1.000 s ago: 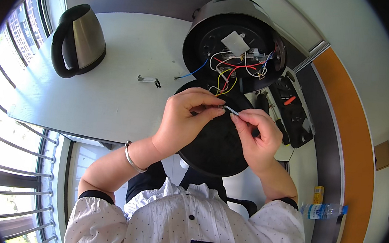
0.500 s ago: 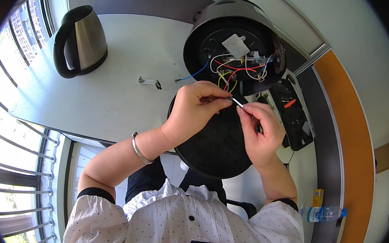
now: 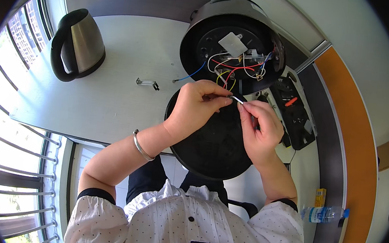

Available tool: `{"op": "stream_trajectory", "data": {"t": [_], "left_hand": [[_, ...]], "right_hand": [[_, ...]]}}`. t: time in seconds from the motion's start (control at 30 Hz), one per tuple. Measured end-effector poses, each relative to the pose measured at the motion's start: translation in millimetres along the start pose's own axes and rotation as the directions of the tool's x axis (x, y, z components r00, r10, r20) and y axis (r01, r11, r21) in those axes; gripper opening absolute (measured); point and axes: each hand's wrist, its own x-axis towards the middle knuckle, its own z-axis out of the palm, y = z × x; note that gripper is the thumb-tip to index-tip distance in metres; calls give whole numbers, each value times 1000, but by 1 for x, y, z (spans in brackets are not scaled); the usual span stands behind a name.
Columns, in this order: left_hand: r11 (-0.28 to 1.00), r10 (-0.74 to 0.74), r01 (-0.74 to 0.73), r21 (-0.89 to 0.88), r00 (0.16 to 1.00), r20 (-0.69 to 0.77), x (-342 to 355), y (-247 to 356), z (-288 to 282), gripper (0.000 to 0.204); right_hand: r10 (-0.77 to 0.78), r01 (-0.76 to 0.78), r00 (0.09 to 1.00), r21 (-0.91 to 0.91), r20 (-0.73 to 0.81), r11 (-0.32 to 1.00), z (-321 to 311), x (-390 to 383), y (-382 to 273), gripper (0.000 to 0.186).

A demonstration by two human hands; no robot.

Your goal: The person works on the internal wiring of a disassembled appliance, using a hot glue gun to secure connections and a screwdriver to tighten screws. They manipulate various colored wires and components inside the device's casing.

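Observation:
Between the fingertips of both hands is a short, thin white piece (image 3: 237, 99), like a bit of wire or sleeve. My left hand (image 3: 193, 109) pinches its left end, and my right hand (image 3: 263, 128) pinches the other. Just beyond them, an opened appliance body (image 3: 197, 42), dark and round, lies on its side, its underside facing me. Red, white, yellow and blue wires (image 3: 241, 69) cross its inside, below a pale metal plate (image 3: 233, 44). A blue wire (image 3: 189, 77) hangs out to the left. Under my hands is a black round cover (image 3: 213, 146), partly hidden by them.
A steel kettle (image 3: 87, 41) with a black handle stands at the left of the white table (image 3: 111, 109). A small metal bracket (image 3: 147, 83) lies mid-table. On the right are a black tool case (image 3: 299, 124), a yellow box (image 3: 320, 198) and a water bottle (image 3: 323, 214).
Both hands keep their pinch on the white piece, with barely any movement. The whole view has shifted slightly, so the appliance and kettle appear a little farther left.

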Motion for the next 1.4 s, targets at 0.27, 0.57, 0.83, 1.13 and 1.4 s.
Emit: {"op": "stream_trajectory", "data": {"t": [0.27,0.57,0.83,1.13,1.4], "left_hand": [[1000,9,-9,2,999,-41,14,-1,6,16],[999,39,-40,-2,996,-79,28,-10,10,14],[983,112,-100,153,991,-72,43,-20,15,16],[922,294,-245,300,947,-128,69,-27,25,16],[870,380,-308,385,916,-125,79,-36,22,20]], "right_hand": [[-163,152,983,-124,-89,981,8,1,18,22],[-196,168,971,-187,-137,968,13,3,33,23],[-60,-25,963,-309,-263,951,16,7,49,19],[-117,-12,957,-437,-265,899,31,23,67,18],[-159,54,970,-474,-183,879,30,32,76,18]]}}
